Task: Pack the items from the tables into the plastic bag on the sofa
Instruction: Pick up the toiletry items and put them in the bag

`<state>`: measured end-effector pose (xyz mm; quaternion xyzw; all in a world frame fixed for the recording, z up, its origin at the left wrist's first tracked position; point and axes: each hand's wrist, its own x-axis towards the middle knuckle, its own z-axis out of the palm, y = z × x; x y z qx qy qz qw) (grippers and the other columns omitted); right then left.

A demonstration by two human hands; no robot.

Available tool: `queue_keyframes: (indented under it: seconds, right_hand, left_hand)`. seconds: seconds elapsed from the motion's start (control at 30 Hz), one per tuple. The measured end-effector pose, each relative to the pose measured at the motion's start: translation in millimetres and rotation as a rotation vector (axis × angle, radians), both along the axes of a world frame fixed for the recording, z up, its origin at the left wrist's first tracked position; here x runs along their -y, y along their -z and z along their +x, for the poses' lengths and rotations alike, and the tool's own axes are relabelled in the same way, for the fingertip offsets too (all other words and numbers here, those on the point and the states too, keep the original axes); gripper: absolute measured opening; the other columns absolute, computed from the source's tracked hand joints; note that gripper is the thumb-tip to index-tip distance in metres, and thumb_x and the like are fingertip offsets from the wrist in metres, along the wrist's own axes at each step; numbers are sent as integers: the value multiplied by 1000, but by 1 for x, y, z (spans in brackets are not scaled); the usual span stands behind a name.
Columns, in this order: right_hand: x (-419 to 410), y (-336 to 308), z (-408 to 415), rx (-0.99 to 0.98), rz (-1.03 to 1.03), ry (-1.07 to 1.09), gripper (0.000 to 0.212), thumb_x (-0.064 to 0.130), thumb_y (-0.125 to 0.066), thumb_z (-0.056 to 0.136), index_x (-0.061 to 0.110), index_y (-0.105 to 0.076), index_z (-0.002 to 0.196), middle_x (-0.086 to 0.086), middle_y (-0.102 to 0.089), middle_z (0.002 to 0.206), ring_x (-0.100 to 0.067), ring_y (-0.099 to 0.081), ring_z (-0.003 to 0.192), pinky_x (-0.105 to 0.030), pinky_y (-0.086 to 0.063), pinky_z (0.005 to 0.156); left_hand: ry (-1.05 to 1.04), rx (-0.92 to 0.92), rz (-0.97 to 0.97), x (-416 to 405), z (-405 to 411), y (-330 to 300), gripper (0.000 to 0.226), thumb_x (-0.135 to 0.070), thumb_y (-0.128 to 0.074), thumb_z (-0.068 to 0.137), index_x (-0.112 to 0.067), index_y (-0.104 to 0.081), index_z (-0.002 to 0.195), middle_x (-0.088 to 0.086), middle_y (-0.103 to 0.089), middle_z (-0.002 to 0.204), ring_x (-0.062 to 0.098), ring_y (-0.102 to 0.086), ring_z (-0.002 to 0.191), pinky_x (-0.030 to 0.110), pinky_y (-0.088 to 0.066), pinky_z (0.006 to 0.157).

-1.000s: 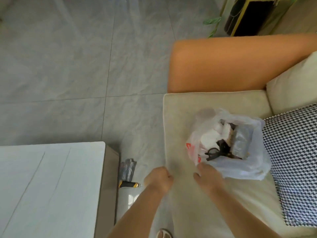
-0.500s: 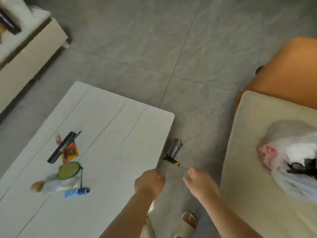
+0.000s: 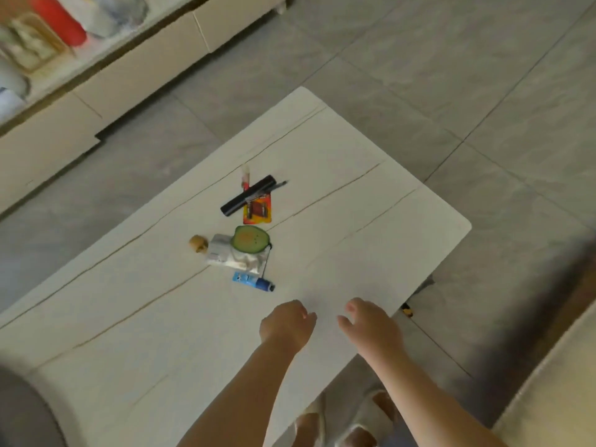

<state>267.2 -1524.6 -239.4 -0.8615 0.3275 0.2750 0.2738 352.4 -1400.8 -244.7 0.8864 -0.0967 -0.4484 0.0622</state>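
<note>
Running along the upper left, a pale low cabinet [image 3: 135, 75] carries blurred things, among them a red cylinder [image 3: 59, 19], and grey stone-look tiles [image 3: 451, 75] cover the floor around it. A white table [image 3: 161, 317] with thin dark veins fills the middle. On it, from the left, lie a small tan knob-shaped piece [image 3: 197, 243], then a white crumpled packet [image 3: 235, 256] with a green oval avocado-shaped pouch [image 3: 251, 239] resting on its upper right corner, and just below these a blue tube [image 3: 253, 281] lying flat. Above the pouch a long black bar [image 3: 248, 195] lies across an orange-and-yellow card pack [image 3: 257, 209], with a thin red-and-white stick [image 3: 245, 178] poking out behind it. Nothing lies between these items and the hands. The left hand [image 3: 287, 322] hovers over the near part of the tabletop, fingers loosely curled with nothing in them. Beside it and apart, the right hand [image 3: 371, 324] hangs over the table's edge, fingers relaxed and slightly spread, also free of any load. A small yellow-and-black object [image 3: 407, 309] shows on the floor past the table's right edge. At the lower right a beige fabric sofa edge [image 3: 554, 382] enters; the plastic bag is out of view.
</note>
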Motion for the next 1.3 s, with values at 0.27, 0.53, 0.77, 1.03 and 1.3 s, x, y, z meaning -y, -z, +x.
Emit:
queue_keyframes:
  seconds: [0.27,0.53,0.77,1.03,1.3]
  right_hand:
    - [-49,28,66,28,19,-225,39,39,-43,95,21,-50,128,4,-58,127,-16,-56,115,-28,-46,91]
    - [-63,76,137,58,-39,-395,34,33,-47,93,17,-51,122,-3,-57,117,-22,-54,109,-33,-48,84]
    - [-64,127,219,190,-67,-458,43,28,-54,92,12,-44,130,-7,-53,124,-26,-50,113,-36,-48,87]
    - [-78,175,241,215,-69,-583,70,30,-59,90,20,-20,148,-5,-29,151,-30,-31,135,-41,-42,100]
    - [-79,170,242,230,-86,-601,64,24,-58,90,16,-25,144,-6,-47,137,-28,-48,119,-40,-47,91]
  left_hand:
    - [-253,-1,34,-71,41,27,33,-47,-41,93,-28,-60,113,-7,-63,116,16,-59,109,30,-49,93]
    - [-443,102,-27,-106,94,81,43,-41,-47,95,-26,-47,135,-1,-55,129,19,-55,118,32,-49,95]
    - [-740,197,-199,-91,147,126,65,-33,-51,95,-21,-17,149,10,-48,138,27,-52,122,36,-47,92]
    - [-872,216,-236,-86,160,161,65,-29,-51,96,-38,-16,149,8,-48,127,23,-55,105,31,-47,77]
    - [-957,245,-355,-84,161,157,61,-10,-47,94,-35,-25,145,8,-47,122,16,-47,93,30,-47,77]
